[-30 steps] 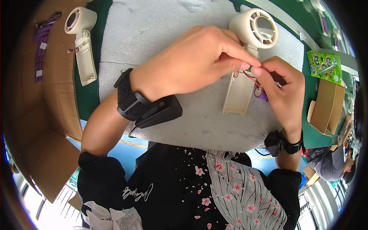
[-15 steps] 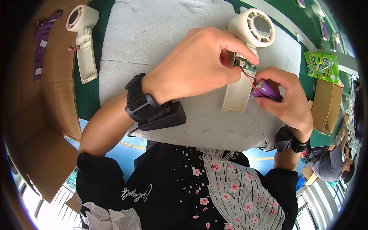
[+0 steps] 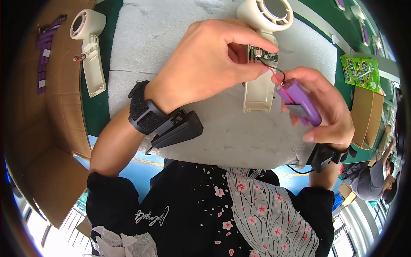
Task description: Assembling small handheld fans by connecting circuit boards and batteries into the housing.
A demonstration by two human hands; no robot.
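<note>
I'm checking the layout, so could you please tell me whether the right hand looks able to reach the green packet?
Probably yes: the green packet lies to its right with nothing visibly blocking the way, though the right hand holds a purple battery.

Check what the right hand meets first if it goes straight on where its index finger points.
Right hand points left: probably the red wire at its index fingertip first, then the open cream fan handle. Depth is unclear, so it might pass over both.
</note>
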